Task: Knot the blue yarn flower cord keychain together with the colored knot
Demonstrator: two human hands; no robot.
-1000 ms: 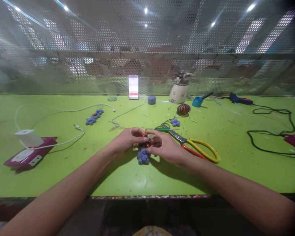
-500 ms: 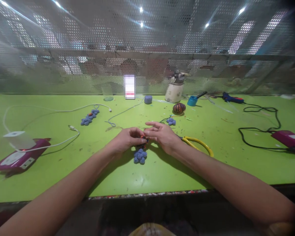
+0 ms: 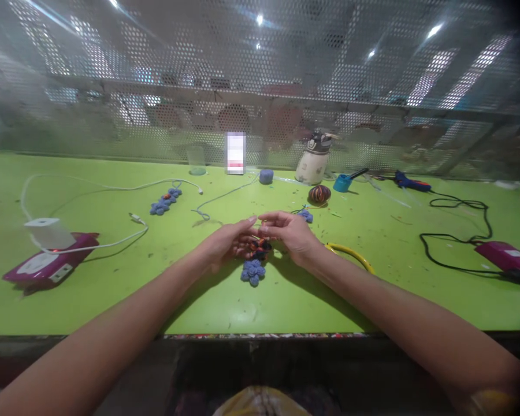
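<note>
An orange-and-black yarn piece [image 3: 260, 249] lies between my two hands, joined to or touching a blue yarn flower [image 3: 253, 272] just below it. My left hand [image 3: 230, 241] is at its left side, thumb raised and the other fingers curled under against the piece. Above its right side is my right hand [image 3: 288, 231], with thumb and index finger pinched on something small, perhaps orange yarn. Another blue flower [image 3: 305, 216] is partly hidden behind my right hand. A chain of blue flowers [image 3: 166, 201] rests farther left on the green table [image 3: 125, 294].
Yellow-handled scissors [image 3: 351, 254] lie beside my right forearm. Farther back are a dark striped yarn ball [image 3: 319, 195], a blue yarn roll [image 3: 266, 176], a bottle [image 3: 313, 162], a blue cup [image 3: 342, 183] and a glue gun [image 3: 411, 182]. Power strips [image 3: 47, 263] and cables lie at both sides.
My left thumb has lifted off the orange-and-black piece, which now shows more fully. My right fingers have drawn together. The whole view has shifted slightly.
</note>
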